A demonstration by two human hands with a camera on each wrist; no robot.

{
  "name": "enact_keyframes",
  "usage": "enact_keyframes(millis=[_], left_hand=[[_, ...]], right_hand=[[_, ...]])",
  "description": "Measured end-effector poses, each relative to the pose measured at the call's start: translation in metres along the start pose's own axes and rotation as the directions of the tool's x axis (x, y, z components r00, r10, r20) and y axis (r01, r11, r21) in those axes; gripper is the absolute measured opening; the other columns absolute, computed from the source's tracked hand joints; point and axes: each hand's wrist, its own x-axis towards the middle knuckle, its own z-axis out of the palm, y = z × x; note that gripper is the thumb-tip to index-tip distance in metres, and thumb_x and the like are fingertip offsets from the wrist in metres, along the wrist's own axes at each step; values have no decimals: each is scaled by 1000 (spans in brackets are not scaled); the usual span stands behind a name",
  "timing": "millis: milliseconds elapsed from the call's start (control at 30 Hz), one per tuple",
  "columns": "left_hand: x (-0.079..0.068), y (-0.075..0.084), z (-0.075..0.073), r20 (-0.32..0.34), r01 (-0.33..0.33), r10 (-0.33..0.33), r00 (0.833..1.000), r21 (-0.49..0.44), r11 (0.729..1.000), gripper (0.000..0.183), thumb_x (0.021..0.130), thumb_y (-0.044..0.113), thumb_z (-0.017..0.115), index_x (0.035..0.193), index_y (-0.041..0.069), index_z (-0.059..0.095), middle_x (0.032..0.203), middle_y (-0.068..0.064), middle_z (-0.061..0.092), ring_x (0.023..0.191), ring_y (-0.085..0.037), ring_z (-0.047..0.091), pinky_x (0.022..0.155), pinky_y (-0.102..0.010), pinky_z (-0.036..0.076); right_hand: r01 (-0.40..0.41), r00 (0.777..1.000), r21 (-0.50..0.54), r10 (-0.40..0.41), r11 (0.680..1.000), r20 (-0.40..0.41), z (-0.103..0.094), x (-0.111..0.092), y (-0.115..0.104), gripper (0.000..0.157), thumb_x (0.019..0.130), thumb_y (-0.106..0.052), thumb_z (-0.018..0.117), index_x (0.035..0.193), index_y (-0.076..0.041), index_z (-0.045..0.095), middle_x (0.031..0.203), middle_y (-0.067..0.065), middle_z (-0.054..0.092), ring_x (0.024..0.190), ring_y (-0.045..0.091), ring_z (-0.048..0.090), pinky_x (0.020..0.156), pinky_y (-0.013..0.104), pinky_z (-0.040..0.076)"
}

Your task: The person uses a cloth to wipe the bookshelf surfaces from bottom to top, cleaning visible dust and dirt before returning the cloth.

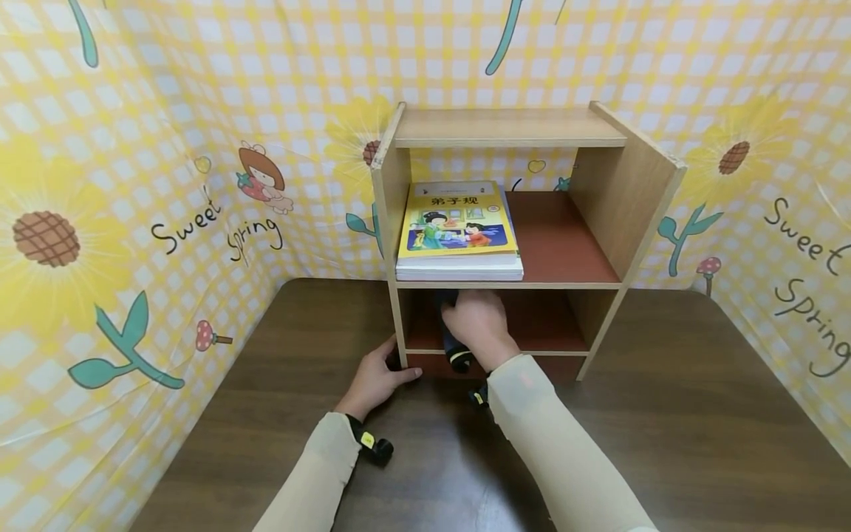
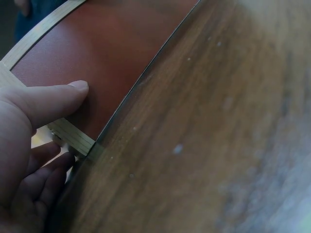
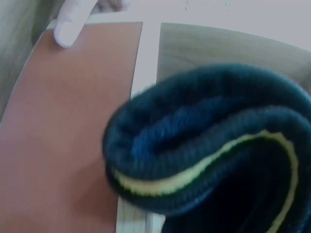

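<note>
Over on the left, the left hand (image 1: 375,377) pinches the shelf (image 1: 512,127) by its side, low by the counter (image 1: 319,332), thumb inside. Books (image 1: 459,233) lie stacked on the middle board; beneath them a dark folded cloth (image 3: 209,155) pokes out of the lower compartment, the right hand (image 1: 482,325) wrapped round it.

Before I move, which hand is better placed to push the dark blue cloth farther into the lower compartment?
Probably the right hand: it grips the dark blue cloth at the opening of the lower compartment. The left hand touches the lower left corner of the shelf unit, outside the opening.
</note>
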Motion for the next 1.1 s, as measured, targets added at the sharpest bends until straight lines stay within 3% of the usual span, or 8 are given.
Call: enact_keyframes(millis=[133,267,433,533,667,767,833,1100], left_hand=[[0,1,0,3,4,-4,1000,-10,1000,79,77,29,84,146,16,47,123,0,63,113,-18,58,94,-42,45],[0,0,0,1,0,0,1000,-8,1000,79,77,30,84,146,16,47,121,0,64,110,-17,58,93,-41,46],[1,0,0,11,-18,18,1000,-16,1000,76,77,29,84,143,20,50,108,3,68,97,-14,62,85,-38,48],[1,-1,0,11,-25,26,1000,-19,1000,74,77,28,85,142,20,51,103,4,68,93,-13,62,83,-37,49],[1,-1,0,-1,-29,29,1000,-12,1000,75,76,27,85,142,19,51,105,4,68,97,-13,61,86,-38,48],[0,-1,-1,2,-32,32,999,-8,999,74,76,25,85,142,20,51,109,4,67,99,-14,61,87,-39,48],[-1,-1,-1,5,-31,31,999,-4,1000,74,76,25,85,142,20,52,110,3,67,99,-15,61,86,-39,48],[-1,1,-1,12,-13,13,1000,-6,1000,76,76,24,85,143,22,50,114,3,66,99,-15,61,86,-39,48]], right_hand=[[15,999,19,-16,1000,31,4,0,-8,59,90,-33,67,139,-7,48,125,11,56,85,22,57,72,39,53],[65,997,94,-69,993,41,6,-1,-11,60,92,-37,65,143,-12,47,132,9,54,97,22,57,83,40,51],[105,988,225,-127,969,87,5,-4,-7,44,96,-30,61,136,-13,57,120,6,63,103,21,60,88,41,49],[75,988,227,-103,971,113,6,-7,-1,39,94,-30,64,129,-12,62,116,5,65,105,23,60,88,41,49],[-9,991,154,-12,988,136,10,-11,9,61,90,-45,66,137,-8,53,134,12,52,120,30,49,96,46,44],[-60,982,88,43,994,182,12,-12,14,84,88,-59,60,148,-5,38,147,19,37,130,37,37,102,51,38],[-74,974,53,61,996,219,13,-12,15,91,88,-66,55,150,-3,34,148,21,35,132,40,34,104,52,35],[-76,957,52,58,996,283,15,-9,10,82,89,-68,50,132,2,56,117,17,63,96,29,60,84,42,49]])
